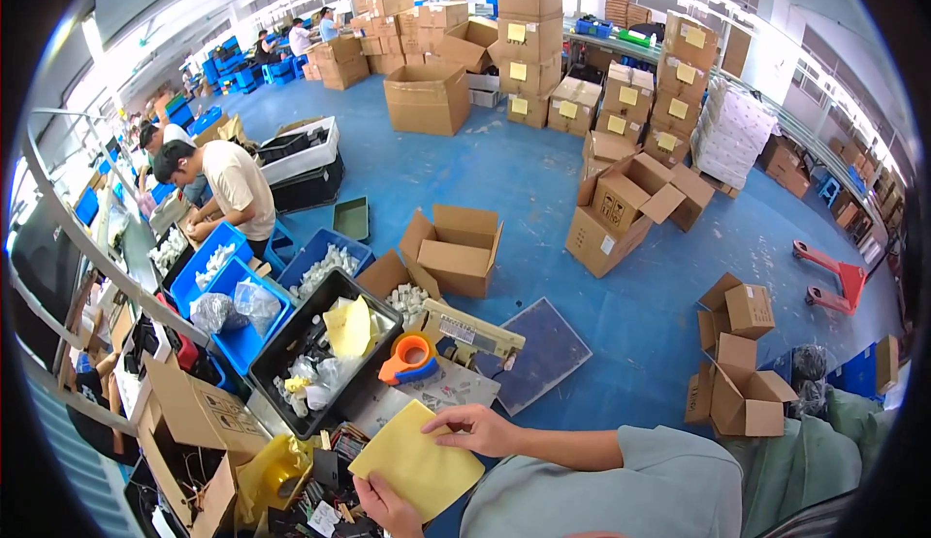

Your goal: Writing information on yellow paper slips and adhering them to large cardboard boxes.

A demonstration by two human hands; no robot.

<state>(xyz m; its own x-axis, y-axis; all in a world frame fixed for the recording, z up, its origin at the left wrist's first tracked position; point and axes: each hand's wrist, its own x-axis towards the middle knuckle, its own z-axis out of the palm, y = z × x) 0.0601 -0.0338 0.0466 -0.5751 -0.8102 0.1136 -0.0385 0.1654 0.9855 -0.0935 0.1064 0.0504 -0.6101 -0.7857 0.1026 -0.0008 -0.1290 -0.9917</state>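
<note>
Yellow sheet (417, 460) is held over the bench edge, close to the body. Its lower-left edge is pinched by the left hand (390, 509), thumb on top; the right hand (477, 431) is laid on its upper-right side, fingers loosely curled, firmness of grip undetermined. Judged light, thin, easily creased; best taken by opposite edges. Beyond it, an orange tape dispenser (393, 372) and a black bin (276, 406) are seen. Sheet's underside and left fingertips are hidden; left wrist is cut off below.

Head fisheye looks down: hands (482, 431) near, blue floor (538, 189) beyond.
</note>
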